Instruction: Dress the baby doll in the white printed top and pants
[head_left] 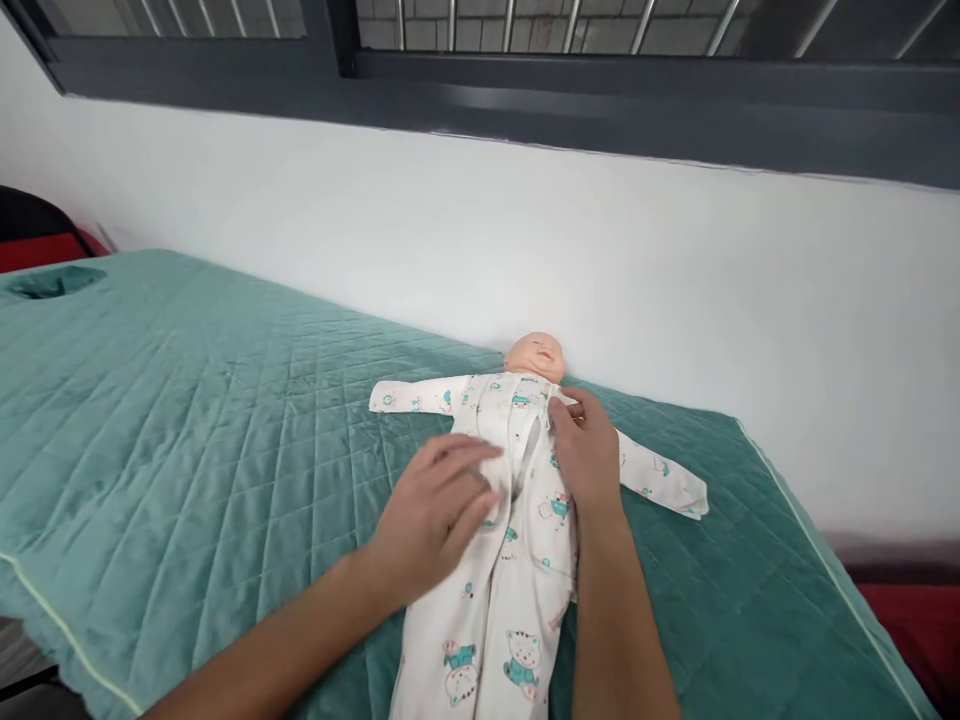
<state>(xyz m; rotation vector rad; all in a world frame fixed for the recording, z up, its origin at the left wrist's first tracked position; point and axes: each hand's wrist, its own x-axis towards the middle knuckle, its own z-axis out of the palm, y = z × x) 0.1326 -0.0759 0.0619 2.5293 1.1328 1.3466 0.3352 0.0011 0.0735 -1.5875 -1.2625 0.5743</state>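
A baby doll (534,355) lies on its back with its head at the wall and both arms spread out. It wears a white baby shirt (553,508) with a teal animal print, and matching trousers (487,650) cover its legs. The shirt front gapes a little down the middle. My right hand (590,445) pinches the shirt's edge at the upper chest, near the neckline. Over the other side of the shirt front hovers my left hand (439,505), its fingers apart and slightly curled. Whether its fingertips touch the cloth I cannot tell.
A green quilted cover (247,420) spreads under the doll, with a hole (56,282) at the far left. Behind it rises a white wall (315,220) below a dark window frame (570,110). Red and black items (37,235) show at the left edge.
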